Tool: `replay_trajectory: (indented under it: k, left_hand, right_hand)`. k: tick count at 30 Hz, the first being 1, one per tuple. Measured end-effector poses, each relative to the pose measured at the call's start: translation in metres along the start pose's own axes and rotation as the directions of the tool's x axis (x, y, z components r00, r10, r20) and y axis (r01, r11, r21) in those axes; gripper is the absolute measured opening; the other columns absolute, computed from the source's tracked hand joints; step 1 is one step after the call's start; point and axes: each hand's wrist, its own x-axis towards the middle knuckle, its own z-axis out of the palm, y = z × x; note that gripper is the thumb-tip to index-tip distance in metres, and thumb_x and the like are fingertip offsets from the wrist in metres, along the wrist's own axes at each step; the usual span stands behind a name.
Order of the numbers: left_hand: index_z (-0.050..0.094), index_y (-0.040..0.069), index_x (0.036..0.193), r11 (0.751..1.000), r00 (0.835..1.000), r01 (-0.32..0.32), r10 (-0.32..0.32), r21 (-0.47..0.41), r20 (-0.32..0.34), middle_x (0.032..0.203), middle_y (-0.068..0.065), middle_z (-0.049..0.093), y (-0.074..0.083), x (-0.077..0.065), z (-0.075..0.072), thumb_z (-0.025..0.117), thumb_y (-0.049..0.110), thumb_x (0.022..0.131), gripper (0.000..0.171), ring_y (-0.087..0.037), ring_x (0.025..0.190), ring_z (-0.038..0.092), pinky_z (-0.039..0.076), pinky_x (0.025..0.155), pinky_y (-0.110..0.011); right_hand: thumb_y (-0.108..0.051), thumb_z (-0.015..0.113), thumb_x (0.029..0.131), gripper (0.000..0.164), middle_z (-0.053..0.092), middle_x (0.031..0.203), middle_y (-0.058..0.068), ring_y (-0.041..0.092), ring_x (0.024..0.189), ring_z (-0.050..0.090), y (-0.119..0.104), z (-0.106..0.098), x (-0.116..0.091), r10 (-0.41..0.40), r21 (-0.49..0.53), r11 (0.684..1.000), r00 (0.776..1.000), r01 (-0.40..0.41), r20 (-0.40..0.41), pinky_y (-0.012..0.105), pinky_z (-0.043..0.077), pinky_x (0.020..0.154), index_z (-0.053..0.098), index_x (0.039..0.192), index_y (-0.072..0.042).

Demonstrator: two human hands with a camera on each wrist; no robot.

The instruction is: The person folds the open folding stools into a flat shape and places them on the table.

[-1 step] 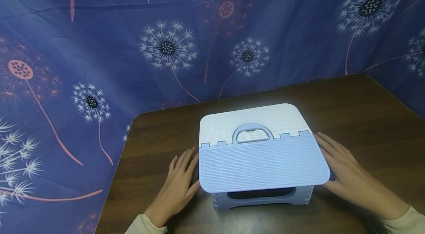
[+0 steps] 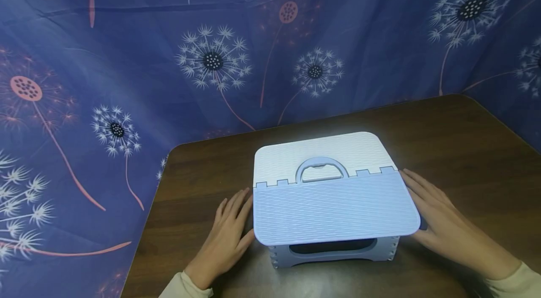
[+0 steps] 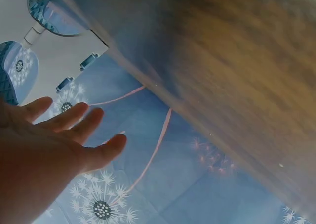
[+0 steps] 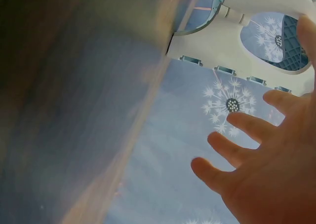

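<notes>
A folding step stool stands unfolded, its ribbed top (image 2: pixel 334 208) half white and half light blue. At the middle of the seam lies a light blue arched handle (image 2: pixel 321 160). Below the near edge, the front leg panel has a long dark oval opening. My left hand (image 2: pixel 221 239) is beside the stool's left edge, fingers extended and slightly spread. On the opposite side my right hand (image 2: pixel 444 225) lies along the right edge, its fingers also stretched out. Both wrist views show spread fingers close to the white side panels (image 4: pixel 207 56) with their oval cutouts. Neither hand grips anything.
The stool stands on a dark brown wooden table (image 2: pixel 190 180) with rounded back corners. Behind and to the left hangs a blue cloth (image 2: pixel 148 53) printed with white and pink dandelions. Table surface extends left and right of the stool.
</notes>
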Motion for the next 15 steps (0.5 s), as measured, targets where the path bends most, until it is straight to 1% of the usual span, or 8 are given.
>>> replay_trajectory:
  k: [2,4,6,7,9,11,13,15]
  left_hand:
    - [0.021,0.023,0.159,0.999,1.0,0.017,-0.017,-0.045,0.001,0.162,-0.005,0.026,0.004,0.001,-0.002,0.047,0.05,0.102,0.069,-0.029,0.145,0.03,0.024,0.11,-0.063]
    - [0.022,0.024,0.159,0.994,0.999,0.048,-0.047,-0.101,0.014,0.162,-0.003,0.028,0.009,0.0,-0.004,0.046,0.051,0.102,0.067,-0.025,0.145,0.032,0.028,0.111,-0.06]
    - [0.023,0.024,0.159,0.986,0.998,0.063,-0.059,-0.155,0.032,0.161,-0.002,0.03,0.015,-0.001,-0.006,0.046,0.052,0.102,0.067,-0.023,0.144,0.033,0.031,0.11,-0.058]
    - [0.023,0.024,0.159,0.981,0.997,0.066,-0.059,-0.182,0.042,0.161,-0.002,0.029,0.018,-0.001,-0.007,0.047,0.051,0.102,0.067,-0.023,0.144,0.033,0.032,0.11,-0.057]
    - [0.021,0.024,0.159,0.974,0.998,0.055,-0.045,-0.217,0.052,0.161,-0.003,0.029,0.023,-0.002,-0.008,0.048,0.049,0.102,0.067,-0.023,0.144,0.033,0.034,0.11,-0.056]
    - [0.017,0.026,0.159,0.971,0.998,0.037,-0.024,-0.235,0.055,0.162,-0.002,0.027,0.026,-0.003,-0.009,0.049,0.045,0.103,0.068,-0.023,0.144,0.033,0.035,0.109,-0.055]
    - [0.014,0.028,0.159,0.967,0.998,0.032,-0.018,-0.254,0.059,0.163,0.0,0.024,0.028,-0.003,-0.009,0.049,0.043,0.104,0.068,-0.022,0.145,0.032,0.036,0.109,-0.053]
    - [0.012,0.03,0.159,0.953,0.998,0.035,-0.015,-0.3,0.067,0.164,0.003,0.021,0.03,-0.002,-0.009,0.049,0.04,0.104,0.067,-0.019,0.146,0.03,0.036,0.11,-0.051]
  right_hand:
    - [-0.017,0.088,0.071,0.103,0.029,0.16,0.015,0.022,0.15,0.014,0.0,0.0,0.0,-0.003,0.008,1.0,1.0,0.003,-0.012,0.038,0.002,0.121,0.031,0.157,-0.014]
    - [-0.017,0.088,0.072,0.104,0.031,0.16,0.014,0.017,0.149,0.018,-0.001,-0.001,0.0,0.001,0.024,1.0,1.0,-0.001,-0.005,0.021,0.003,0.116,0.029,0.157,-0.015]
    - [-0.019,0.088,0.074,0.102,0.035,0.157,0.014,0.01,0.146,0.021,-0.002,-0.002,0.001,0.014,0.036,0.999,1.0,-0.014,0.005,0.01,0.004,0.109,0.029,0.157,-0.017]
    - [-0.021,0.087,0.076,0.1,0.037,0.156,0.013,0.006,0.144,0.022,-0.003,-0.002,0.001,0.026,0.039,0.999,1.0,-0.027,0.011,0.006,0.005,0.106,0.029,0.157,-0.019]
    - [-0.02,0.086,0.078,0.097,0.04,0.153,0.015,-0.002,0.141,0.022,-0.004,-0.003,0.001,0.027,0.051,0.998,0.999,-0.028,0.021,0.003,0.006,0.104,0.029,0.157,-0.019]
    - [-0.016,0.085,0.078,0.095,0.044,0.149,0.017,-0.007,0.139,0.021,-0.004,-0.003,0.001,0.004,0.056,0.998,1.0,-0.004,0.004,0.002,0.009,0.104,0.032,0.156,-0.017]
    - [-0.012,0.086,0.077,0.093,0.047,0.146,0.018,-0.01,0.137,0.022,-0.004,-0.002,0.002,-0.026,0.065,0.998,1.0,0.027,-0.013,0.003,0.012,0.105,0.035,0.155,-0.015]
    - [-0.009,0.085,0.076,0.091,0.049,0.144,0.019,-0.012,0.136,0.022,-0.003,-0.001,0.002,-0.048,0.081,0.995,0.999,0.05,-0.024,0.003,0.014,0.105,0.037,0.153,-0.012]
